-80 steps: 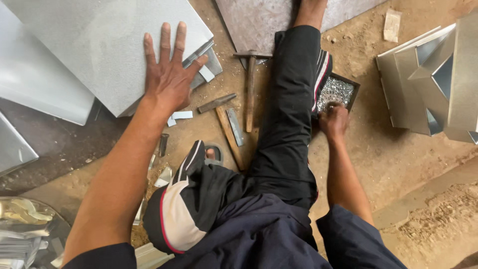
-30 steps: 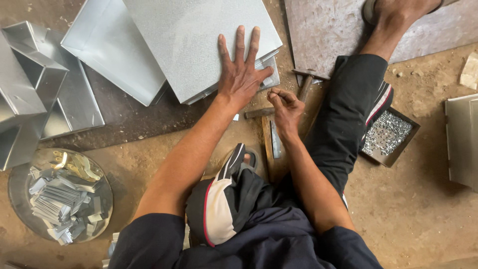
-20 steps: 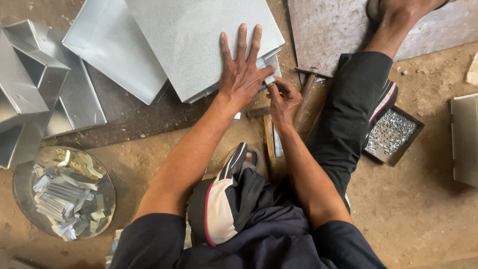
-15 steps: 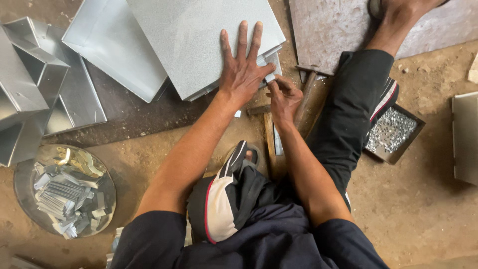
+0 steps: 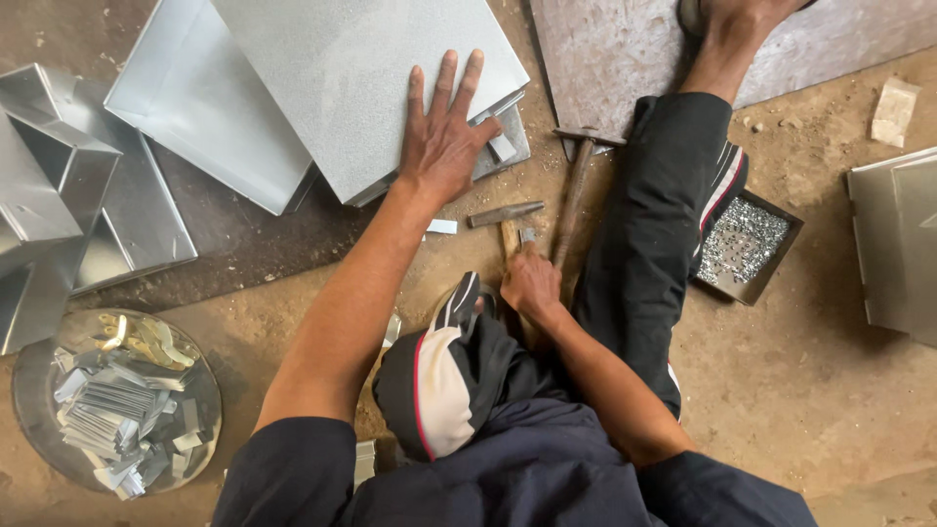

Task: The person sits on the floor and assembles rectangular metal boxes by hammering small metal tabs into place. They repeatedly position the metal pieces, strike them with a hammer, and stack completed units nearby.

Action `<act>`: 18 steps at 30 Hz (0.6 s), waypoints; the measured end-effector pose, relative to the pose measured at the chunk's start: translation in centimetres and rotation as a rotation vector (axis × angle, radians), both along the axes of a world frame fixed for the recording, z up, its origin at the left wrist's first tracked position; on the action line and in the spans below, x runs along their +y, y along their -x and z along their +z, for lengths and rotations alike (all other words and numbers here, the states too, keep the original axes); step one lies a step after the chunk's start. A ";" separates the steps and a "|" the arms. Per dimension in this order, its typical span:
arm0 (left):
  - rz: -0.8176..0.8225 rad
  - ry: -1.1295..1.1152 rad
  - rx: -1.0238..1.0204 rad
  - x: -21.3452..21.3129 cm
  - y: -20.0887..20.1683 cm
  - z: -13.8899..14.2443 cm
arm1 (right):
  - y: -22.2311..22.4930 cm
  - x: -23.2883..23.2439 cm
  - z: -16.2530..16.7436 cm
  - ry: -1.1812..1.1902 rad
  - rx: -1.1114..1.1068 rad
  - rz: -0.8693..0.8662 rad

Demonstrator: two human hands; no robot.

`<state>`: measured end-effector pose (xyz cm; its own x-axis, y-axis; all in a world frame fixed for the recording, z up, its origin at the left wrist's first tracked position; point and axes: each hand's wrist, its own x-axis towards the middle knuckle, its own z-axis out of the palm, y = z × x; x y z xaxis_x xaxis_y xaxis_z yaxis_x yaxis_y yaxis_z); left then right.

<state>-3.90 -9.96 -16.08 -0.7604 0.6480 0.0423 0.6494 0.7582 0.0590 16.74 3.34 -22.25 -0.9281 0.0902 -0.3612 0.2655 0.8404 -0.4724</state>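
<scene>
Here my left hand (image 5: pixel 444 141) lies flat with fingers spread on the grey metal sheet (image 5: pixel 361 78) on the ground, while my right hand (image 5: pixel 530 283) is closed around a hammer (image 5: pixel 506 217) handle, just beside a second hammer (image 5: pixel 576 190)

Pale grey, finely speckled sheet-metal panel (image 5: pixel 351 78); rust-brown mottled steel plate (image 5: pixel 625 59); sandy brown dirt floor (image 5: pixel 810 390); black trousers (image 5: pixel 644 254) with red-and-white side stripes; brown wooden hammer handle (image 5: pixel 571 205); dark tray (image 5: pixel 747 249) of silvery rivets; shiny silver strips in bowl (image 5: pixel 117 400).
</scene>
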 end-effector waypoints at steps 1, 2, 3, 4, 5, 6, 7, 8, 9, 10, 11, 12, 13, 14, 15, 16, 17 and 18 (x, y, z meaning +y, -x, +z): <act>0.005 0.004 -0.026 -0.1 0.1 0.3 | 0.1 0.2 0.2 0.039 0.066 -0.026; 0.008 0.007 -0.048 -0.2 0.2 0.5 | 0.2 0.8 0.4 0.077 0.136 -0.052; 0.015 0.006 -0.067 -0.4 0.3 0.7 | 0.4 1.5 0.8 0.163 0.068 -0.112; 0.020 0.008 -0.068 -0.5 0.3 0.8 | 0.5 2.4 1.7 0.247 -0.005 -0.163; 0.023 0.013 -0.078 -0.6 0.3 0.9 | 0.4 3.2 2.7 0.334 -0.088 -0.217; 0.021 0.020 -0.087 -0.7 0.2 1.0 | -0.4 3.6 3.9 0.432 -0.115 -0.300; -0.009 -0.027 -0.055 -0.8 0.2 1.1 | -0.8 4.1 5.0 0.529 -0.136 -0.380; -0.034 -0.070 -0.033 -0.8 0.2 1.2 | -0.8 4.4 5.8 0.583 -0.048 -0.349; -0.060 -0.111 -0.030 -0.9 0.0 1.2 | -1.1 4.6 6.7 0.637 0.021 -0.327; -0.038 -0.085 -0.022 -0.9 -0.1 1.3 | -1.0 4.7 7.3 0.691 0.091 -0.307; -0.021 -0.061 0.011 -0.8 -0.1 1.4 | -1.0 4.7 7.8 0.548 0.165 -0.246; -0.008 -0.041 0.068 -0.7 0.0 1.5 | -0.7 4.7 8.1 0.403 0.264 -0.184; 0.012 0.032 -0.035 -0.7 0.1 1.6 | -0.3 4.6 8.2 0.256 0.364 -0.129; 0.034 0.107 -0.146 -0.7 0.1 1.7 | 0.0 4.6 8.3 0.253 0.414 -0.099; 0.068 0.185 -0.260 -0.7 0.2 1.8 | 0.4 4.6 8.4 0.255 0.460 -0.060; 0.032 0.083 -0.155 -0.7 0.3 1.8 | 0.6 4.5 8.5 0.264 0.483 -0.018; -0.005 -0.018 -0.074 -0.7 0.2 1.8 | 0.8 4.5 8.6 0.296 0.449 -0.045; -0.037 -0.120 0.012 -0.7 0.3 1.8 | 1.0 4.4 8.6 0.327 0.418 -0.073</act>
